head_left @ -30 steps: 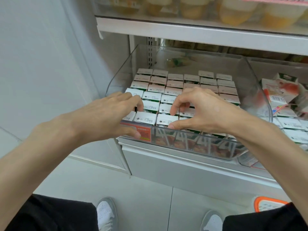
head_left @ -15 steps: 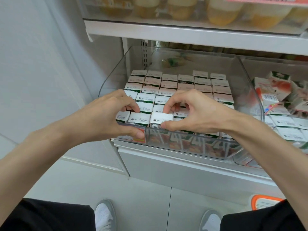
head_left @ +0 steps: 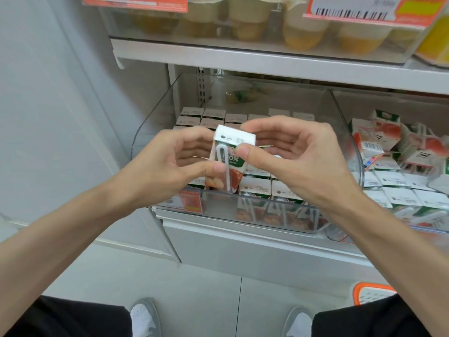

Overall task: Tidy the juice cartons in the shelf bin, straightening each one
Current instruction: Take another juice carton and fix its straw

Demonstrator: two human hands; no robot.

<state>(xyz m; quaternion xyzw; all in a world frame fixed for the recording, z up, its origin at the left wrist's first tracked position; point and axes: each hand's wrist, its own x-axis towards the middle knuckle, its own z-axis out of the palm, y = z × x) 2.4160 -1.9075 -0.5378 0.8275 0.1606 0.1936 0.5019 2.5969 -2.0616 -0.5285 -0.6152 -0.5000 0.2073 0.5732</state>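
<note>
Carton (head_left: pixel 229 164): upright, slight tilt, straw side facing cam; held over bin's (head_left: pixel 155 127) front-left, base about level w/ front rim.
L hand (head_left: pixel 167 164): grips carton's left side; thumb on front low down, fingers curled behind.
R hand (head_left: pixel 291 154): grips right side; thumb on front nr top, fingers curled behind.
Other cartons (head_left: pixel 255 188): standing in rows, front to back of bin.
Next bin, right: jumbled cartons (head_left: pixel 379 142), several tipped over.
Shelf above (head_left: pixel 243 59): yellow cups (head_left: pixel 303 32).
</note>
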